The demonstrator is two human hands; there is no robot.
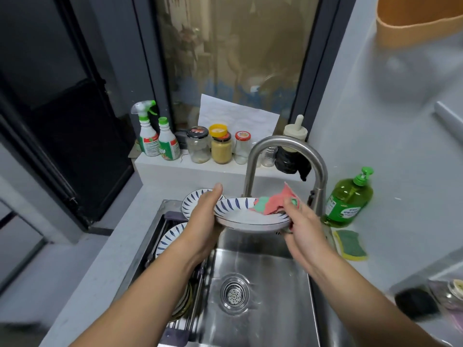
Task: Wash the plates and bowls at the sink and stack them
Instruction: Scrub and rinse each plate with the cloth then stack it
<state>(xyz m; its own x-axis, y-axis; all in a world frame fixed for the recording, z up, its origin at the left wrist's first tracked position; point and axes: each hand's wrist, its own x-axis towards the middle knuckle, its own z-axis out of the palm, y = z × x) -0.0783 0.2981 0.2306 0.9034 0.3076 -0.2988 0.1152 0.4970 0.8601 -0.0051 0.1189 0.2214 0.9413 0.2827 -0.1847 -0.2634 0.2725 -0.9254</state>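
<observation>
My left hand (204,216) grips the left rim of a white plate with blue dashes (240,215), held level above the steel sink (260,291). My right hand (299,221) holds a pink and green cloth (274,201) against the plate's right rim, fingers curled round the edge. Two more plates of the same pattern are at the left: one (193,202) behind my left hand, another (170,237) standing in the drying rack (175,284). Dark-rimmed dishes lie lower in the rack, partly hidden by my left forearm.
A curved steel faucet (288,159) arches over the plate. A green dish soap bottle (347,199) and a green-yellow sponge (350,244) sit on the right counter. Jars and spray bottles (155,134) line the window ledge behind the sink.
</observation>
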